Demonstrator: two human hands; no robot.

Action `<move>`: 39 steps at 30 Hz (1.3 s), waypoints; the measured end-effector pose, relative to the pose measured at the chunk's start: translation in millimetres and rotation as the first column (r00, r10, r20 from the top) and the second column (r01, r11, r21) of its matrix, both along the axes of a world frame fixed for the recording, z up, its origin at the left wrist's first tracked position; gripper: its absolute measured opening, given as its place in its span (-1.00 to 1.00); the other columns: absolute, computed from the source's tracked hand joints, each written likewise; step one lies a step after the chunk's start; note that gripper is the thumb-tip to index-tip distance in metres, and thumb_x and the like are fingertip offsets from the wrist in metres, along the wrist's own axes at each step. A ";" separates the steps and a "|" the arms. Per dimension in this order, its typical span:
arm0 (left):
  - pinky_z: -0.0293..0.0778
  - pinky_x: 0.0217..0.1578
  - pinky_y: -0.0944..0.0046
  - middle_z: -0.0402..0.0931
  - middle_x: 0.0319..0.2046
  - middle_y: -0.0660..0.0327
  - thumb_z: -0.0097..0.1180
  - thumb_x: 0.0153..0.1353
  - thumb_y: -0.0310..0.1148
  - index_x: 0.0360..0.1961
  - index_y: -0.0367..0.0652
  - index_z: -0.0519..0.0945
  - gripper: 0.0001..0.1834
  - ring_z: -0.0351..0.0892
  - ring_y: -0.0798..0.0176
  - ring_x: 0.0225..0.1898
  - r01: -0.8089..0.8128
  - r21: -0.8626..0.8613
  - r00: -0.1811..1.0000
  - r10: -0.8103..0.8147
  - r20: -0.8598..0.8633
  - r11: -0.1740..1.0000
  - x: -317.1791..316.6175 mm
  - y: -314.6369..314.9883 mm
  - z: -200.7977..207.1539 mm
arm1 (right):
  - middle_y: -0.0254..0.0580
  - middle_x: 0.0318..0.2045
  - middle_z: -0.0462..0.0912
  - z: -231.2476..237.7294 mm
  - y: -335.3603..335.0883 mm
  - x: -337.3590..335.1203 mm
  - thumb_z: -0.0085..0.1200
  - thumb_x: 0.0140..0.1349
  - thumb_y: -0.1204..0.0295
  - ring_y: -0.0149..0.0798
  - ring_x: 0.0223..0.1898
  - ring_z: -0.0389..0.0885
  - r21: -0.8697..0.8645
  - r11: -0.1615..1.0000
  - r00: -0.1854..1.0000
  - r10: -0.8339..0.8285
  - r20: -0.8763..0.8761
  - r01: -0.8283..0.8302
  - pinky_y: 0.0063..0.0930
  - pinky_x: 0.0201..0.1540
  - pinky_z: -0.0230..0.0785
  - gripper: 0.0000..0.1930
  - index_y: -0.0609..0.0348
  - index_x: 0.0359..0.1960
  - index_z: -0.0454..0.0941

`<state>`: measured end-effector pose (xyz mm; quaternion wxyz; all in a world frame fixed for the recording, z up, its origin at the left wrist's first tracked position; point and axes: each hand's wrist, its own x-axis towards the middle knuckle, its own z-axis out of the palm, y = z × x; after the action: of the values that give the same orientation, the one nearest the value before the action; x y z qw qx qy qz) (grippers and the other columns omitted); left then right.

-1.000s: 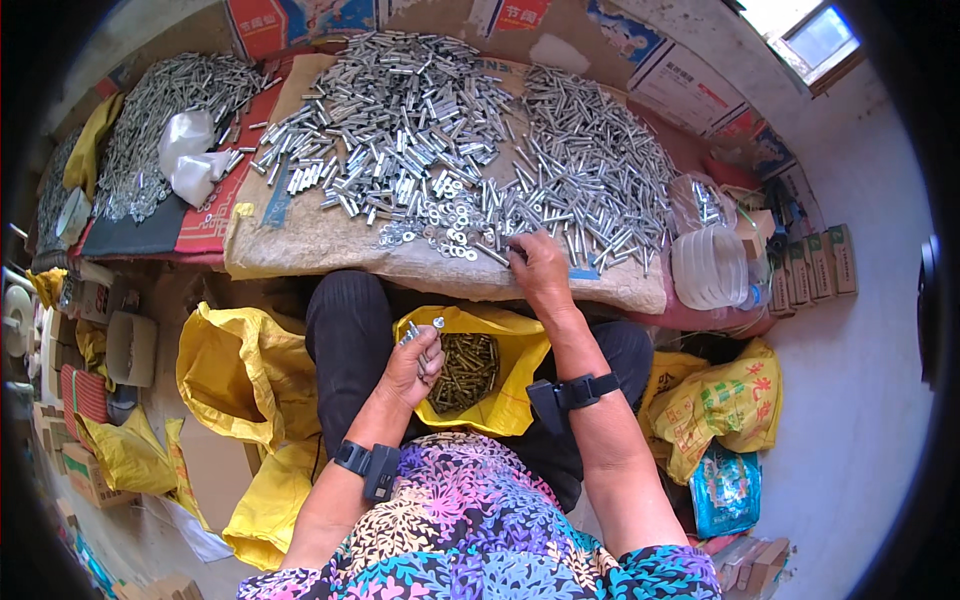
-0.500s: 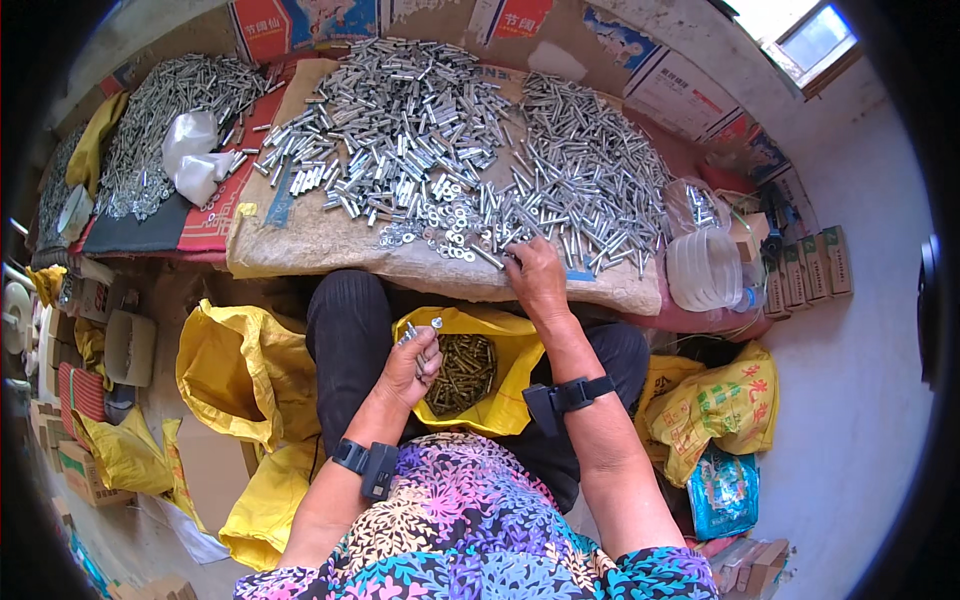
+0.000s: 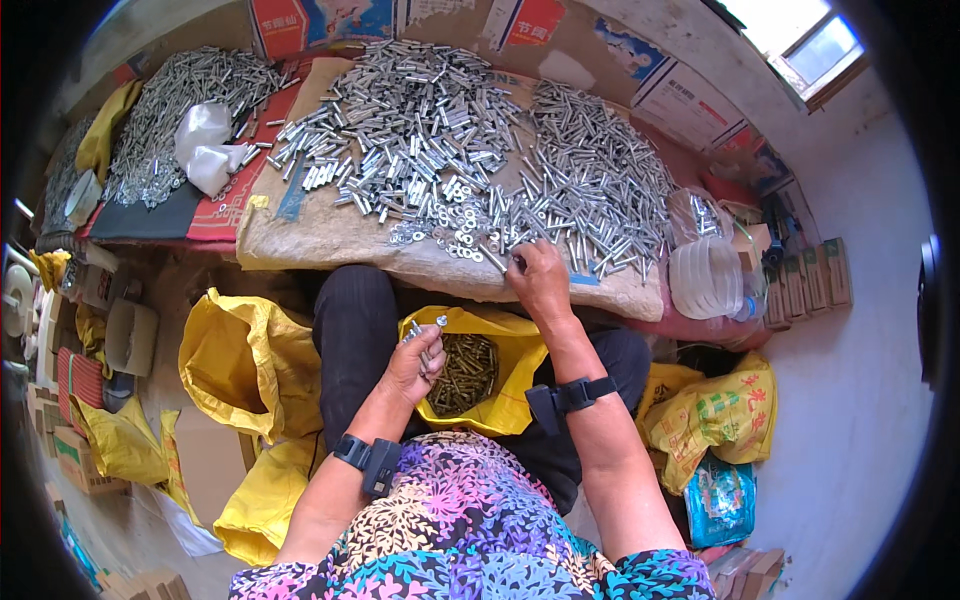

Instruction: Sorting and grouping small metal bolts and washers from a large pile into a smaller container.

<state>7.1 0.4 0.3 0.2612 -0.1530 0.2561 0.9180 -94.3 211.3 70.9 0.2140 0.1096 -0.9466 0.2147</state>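
Note:
Over the yellow bag between my knees, my left hand (image 3: pixel 420 364) is closed around several silvery expansion bolts, whose ends (image 3: pixel 440 322) poke out above the fingers. My right hand (image 3: pixel 540 282) reaches to the near edge of the cloth-covered table, its fingertips pinched together by a loose metal piece (image 3: pixel 493 260); what lies between them is hidden. Just left of these fingers are flat washers (image 3: pixel 464 240). A heap of metal sleeves (image 3: pixel 410 135) is farther back, with a heap of slim bolts (image 3: pixel 605 190) to its right. Brassy bolts (image 3: pixel 465 375) fill the bottom of the yellow bag (image 3: pixel 520 350).
Another metal heap (image 3: pixel 190 110) lies at the far left beside white plastic bags (image 3: pixel 207 150). An open yellow sack (image 3: pixel 225 350) stands left of my leg. On the right are a clear plastic tub (image 3: pixel 700 278), small boxes (image 3: pixel 815 280) and a stuffed yellow bag (image 3: pixel 715 410).
The view has shifted slightly, so the table appears a little farther right. Both hands keep nearly the same places and grips.

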 end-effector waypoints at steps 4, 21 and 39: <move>0.09 -0.78 0.47 0.25 -0.68 0.42 0.07 0.24 -0.24 -0.44 0.04 0.37 -0.83 0.25 0.46 -0.73 -0.002 0.002 1.000 0.002 0.002 1.000 -0.4 0.0 0.5 | -0.06 -0.45 0.48 -2.7 -7.6 6.4 0.15 -0.10 0.49 0.03 -0.32 0.47 -0.168 0.984 0.998 0.061 0.017 -0.057 -0.16 -0.23 0.35 -0.85 0.16 -0.42 0.56; 0.21 -0.74 0.56 0.35 -0.63 0.43 0.12 0.19 -0.34 -0.38 -0.03 0.48 -0.92 0.31 0.54 -0.67 -0.005 -0.017 1.000 0.005 0.015 1.000 0.4 1.4 -1.9 | -0.18 -0.46 0.50 -3.0 -50.9 62.7 0.13 0.06 0.57 -0.24 -0.43 0.50 -0.509 0.780 0.812 0.534 0.237 -0.365 -0.45 -0.35 0.35 -0.82 0.17 -0.26 0.61; 0.21 -0.74 0.59 0.33 -0.63 0.47 0.11 0.20 -0.36 -0.37 -0.05 0.48 -0.94 0.30 0.58 -0.66 0.046 0.019 0.999 -0.046 -0.003 0.999 1.5 2.6 6.9 | -0.14 -0.46 0.53 7.7 -49.5 74.7 0.16 0.01 0.61 -0.12 -0.36 0.55 -0.566 0.769 0.838 0.494 0.230 -0.298 -0.38 -0.29 0.39 -0.84 0.20 -0.33 0.57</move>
<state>8.6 3.0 7.3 0.2831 -0.1434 0.2514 0.9144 -19.7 161.9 78.6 0.0036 0.2082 -0.8324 0.5136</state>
